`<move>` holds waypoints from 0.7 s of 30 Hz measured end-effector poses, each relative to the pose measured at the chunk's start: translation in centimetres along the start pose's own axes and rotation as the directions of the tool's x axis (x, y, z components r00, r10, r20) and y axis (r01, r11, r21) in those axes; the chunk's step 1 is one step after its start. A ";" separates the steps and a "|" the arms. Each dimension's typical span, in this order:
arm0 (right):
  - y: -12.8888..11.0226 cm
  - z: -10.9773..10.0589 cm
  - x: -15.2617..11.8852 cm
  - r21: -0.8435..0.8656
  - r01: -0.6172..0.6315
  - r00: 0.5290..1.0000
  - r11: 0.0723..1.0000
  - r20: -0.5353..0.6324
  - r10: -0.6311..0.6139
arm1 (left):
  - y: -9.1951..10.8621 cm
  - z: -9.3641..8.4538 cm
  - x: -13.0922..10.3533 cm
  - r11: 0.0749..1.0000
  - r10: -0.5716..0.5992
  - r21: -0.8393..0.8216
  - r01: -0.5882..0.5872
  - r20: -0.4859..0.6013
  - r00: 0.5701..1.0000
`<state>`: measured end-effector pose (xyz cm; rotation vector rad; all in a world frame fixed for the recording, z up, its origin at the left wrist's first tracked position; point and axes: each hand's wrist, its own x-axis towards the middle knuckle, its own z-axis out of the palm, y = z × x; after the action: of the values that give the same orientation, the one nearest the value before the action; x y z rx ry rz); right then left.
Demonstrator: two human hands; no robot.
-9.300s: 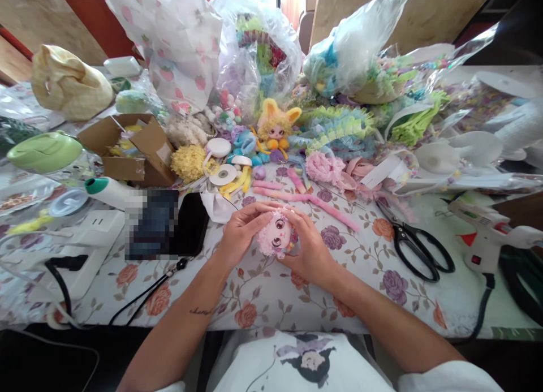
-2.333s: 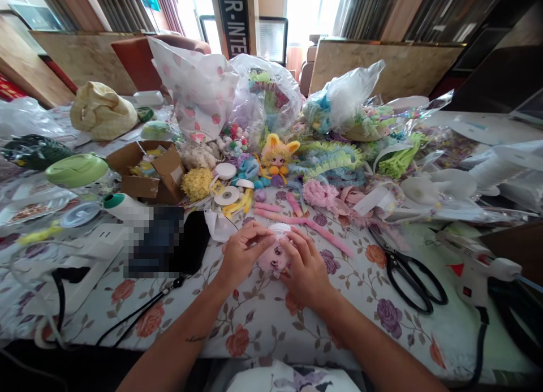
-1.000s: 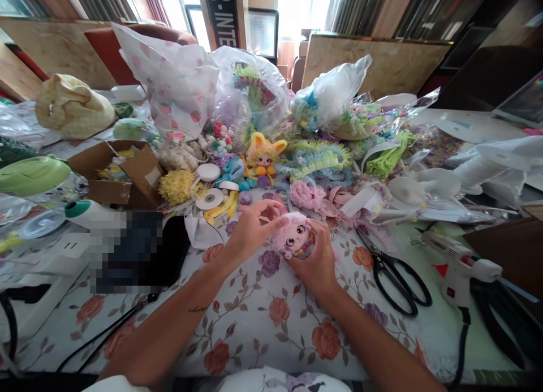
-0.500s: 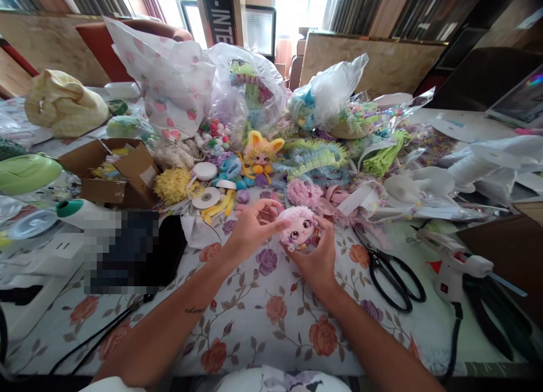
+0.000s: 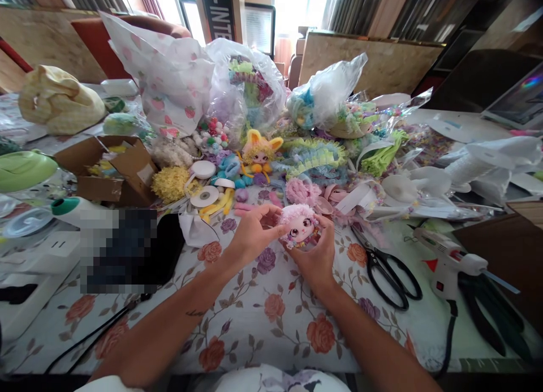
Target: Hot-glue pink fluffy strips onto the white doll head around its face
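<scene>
Between my two hands, just above the flowered tablecloth (image 5: 237, 318), is a small doll (image 5: 302, 229) with a pale face, big dark eyes and fluffy pink hair. My right hand (image 5: 316, 256) is closed round its right side and underside. On the doll's left side, my left hand (image 5: 257, 228) presses with its thumb near the cheek and its fingers by the hair. The doll's back is hidden from me. Beyond it lie a bundle of pink yarn (image 5: 302, 192) and a yellow doll with long ears (image 5: 259, 153).
Black-handled scissors (image 5: 392, 279) and a white glue gun (image 5: 449, 262) lie to the right. At left are a dark phone-like slab (image 5: 167, 250), a cardboard box (image 5: 121, 171) and a white ribbon roll (image 5: 205, 197). Filled plastic bags (image 5: 169, 81) stand behind.
My left hand's fingers have drawn in toward the doll's hair, and its thumb has shifted slightly on the cheek. The right hand keeps its hold. The whole view has shifted slightly.
</scene>
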<state>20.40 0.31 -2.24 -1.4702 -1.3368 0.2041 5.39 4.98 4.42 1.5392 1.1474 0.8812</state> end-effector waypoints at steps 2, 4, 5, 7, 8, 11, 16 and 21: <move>0.0 0.0 0.0 -0.009 -0.022 1.000 1.000 0.001 0.022 | 0.0 0.1 0.0 1.000 -0.011 -0.009 0.011 -0.015 1.000; 0.2 0.0 0.0 -0.007 -0.066 0.998 0.998 0.003 0.066 | 0.0 0.0 0.0 0.999 -0.025 -0.036 0.023 -0.031 0.999; 0.3 0.0 0.1 0.003 -0.086 0.996 0.996 0.005 0.086 | 0.1 -0.1 0.1 0.999 -0.032 -0.044 0.030 -0.032 0.999; 0.5 0.0 0.1 0.028 -0.106 0.994 0.994 -0.002 0.106 | 0.3 -0.3 0.1 0.998 -0.039 -0.046 0.038 -0.020 0.999; 0.5 0.0 0.1 0.037 -0.104 0.994 0.994 -0.009 0.104 | 0.4 -0.3 0.1 0.999 -0.036 -0.038 0.036 -0.011 0.999; 0.4 0.0 0.2 0.017 -0.070 0.997 0.997 -0.029 0.071 | 0.3 -0.1 -0.1 1.000 -0.021 0.017 0.021 0.002 1.000; 0.3 0.1 0.1 0.021 -0.048 0.998 0.999 -0.044 0.049 | -0.1 0.8 -0.4 1.000 0.003 0.014 -0.002 -0.044 0.999; 0.7 0.2 0.2 0.062 -0.109 0.993 0.992 -0.036 0.112 | 0.0 0.7 -0.3 1.000 0.003 -0.026 -0.006 -0.095 0.995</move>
<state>20.79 0.71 -2.76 -1.4909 -1.2088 0.2832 5.93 4.50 4.24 1.4925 1.1959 0.9782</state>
